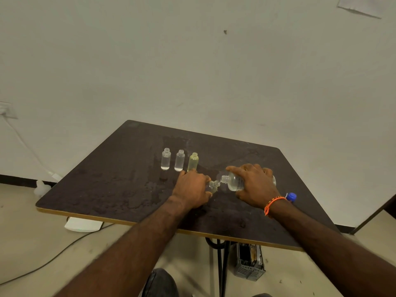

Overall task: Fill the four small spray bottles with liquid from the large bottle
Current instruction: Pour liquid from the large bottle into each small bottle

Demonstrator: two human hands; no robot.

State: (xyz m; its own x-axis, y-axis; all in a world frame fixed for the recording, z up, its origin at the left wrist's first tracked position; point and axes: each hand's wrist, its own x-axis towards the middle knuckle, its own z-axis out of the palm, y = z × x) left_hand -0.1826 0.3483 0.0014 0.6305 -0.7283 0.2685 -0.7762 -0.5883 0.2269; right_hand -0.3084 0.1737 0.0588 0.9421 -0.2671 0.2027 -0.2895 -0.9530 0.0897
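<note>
My right hand (pixel 255 185) grips the large clear bottle (pixel 233 182), tipped on its side with its open mouth pointing left. My left hand (pixel 191 189) holds a small spray bottle (pixel 213 186), tilted so its neck meets the large bottle's mouth. Three more small bottles stand upright and uncapped in a row behind my left hand: two clear ones (pixel 165 159) (pixel 179 160) with a little liquid at the bottom, and a yellowish one (pixel 193 161) touching my left fingertips. The dark table (pixel 120 179) looks wet in patches.
A blue cap (pixel 291 197) lies by my right wrist near the table's right edge. On the floor lie a white object (pixel 82 225), cables, and a grey box (pixel 249 262) beside the table leg. A wall stands close behind the table.
</note>
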